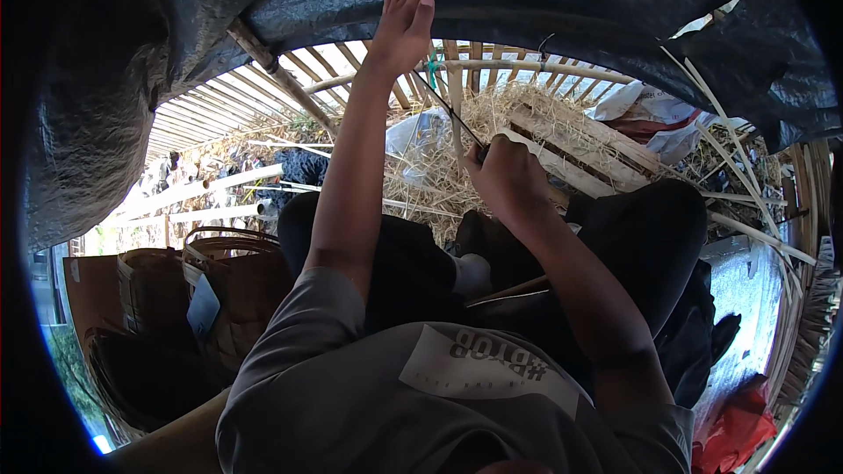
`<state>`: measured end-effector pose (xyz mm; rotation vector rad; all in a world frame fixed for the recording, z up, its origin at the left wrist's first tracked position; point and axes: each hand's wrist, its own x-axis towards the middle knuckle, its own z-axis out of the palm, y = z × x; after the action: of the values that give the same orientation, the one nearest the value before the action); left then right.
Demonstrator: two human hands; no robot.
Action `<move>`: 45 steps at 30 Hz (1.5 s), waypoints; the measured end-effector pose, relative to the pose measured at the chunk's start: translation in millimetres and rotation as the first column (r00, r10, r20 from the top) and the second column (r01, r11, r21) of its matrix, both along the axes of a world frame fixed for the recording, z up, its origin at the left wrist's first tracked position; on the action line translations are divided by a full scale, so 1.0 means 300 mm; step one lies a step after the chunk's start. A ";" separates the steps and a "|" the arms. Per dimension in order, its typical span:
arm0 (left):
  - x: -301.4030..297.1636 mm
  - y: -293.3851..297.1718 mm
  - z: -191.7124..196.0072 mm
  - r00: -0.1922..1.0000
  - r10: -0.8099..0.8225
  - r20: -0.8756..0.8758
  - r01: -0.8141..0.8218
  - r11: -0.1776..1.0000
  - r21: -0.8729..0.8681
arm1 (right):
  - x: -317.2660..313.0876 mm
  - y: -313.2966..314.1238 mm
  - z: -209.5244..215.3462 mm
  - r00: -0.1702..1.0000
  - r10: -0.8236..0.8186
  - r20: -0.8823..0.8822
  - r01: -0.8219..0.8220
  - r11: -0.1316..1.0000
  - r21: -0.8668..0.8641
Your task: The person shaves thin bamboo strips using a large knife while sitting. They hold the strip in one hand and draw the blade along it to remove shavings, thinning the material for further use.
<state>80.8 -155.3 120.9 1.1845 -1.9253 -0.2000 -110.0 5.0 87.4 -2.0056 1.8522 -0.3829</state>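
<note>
My left hand (406, 26) is raised high in front of me with its fingers stretched out and apart. Nothing shows in it. Lower and to the right, my right hand (512, 174) is closed round the handle of a knife. The thin dark knife blade (446, 105) points up and left, its far end near my left wrist. A pale upright bamboo strip (456, 96) crosses the blade just ahead of my right hand. I cannot tell whether blade and strip touch.
Shavings (474, 145) heap beyond my crossed legs, before a slatted bamboo fence (228, 105). Cut bamboo poles (219, 181) lie at the left. Woven baskets (233, 290) stand beside my left leg. A dark tarp (544, 0) hangs overhead. Long strips (733, 149) lean at the right.
</note>
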 end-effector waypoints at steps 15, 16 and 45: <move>0.020 -0.027 -0.392 0.959 -0.028 0.282 -0.042 0.970 0.238 | 0.029 0.002 -0.024 0.996 0.088 -0.020 -0.088 0.996 0.019; -0.004 -0.031 -0.376 0.966 0.025 0.257 -0.065 0.987 0.149 | 0.019 -0.004 -0.024 0.997 0.070 -0.028 -0.068 0.996 0.054; 0.009 -0.008 -0.495 0.714 0.467 0.521 -0.372 0.884 -0.283 | 0.069 0.019 -0.092 0.996 0.073 -0.051 -0.067 0.992 0.110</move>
<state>83.4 -157.7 -27.7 1.6718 -2.0420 0.6270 -89.3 10.6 59.9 -2.0201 1.7882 -0.2047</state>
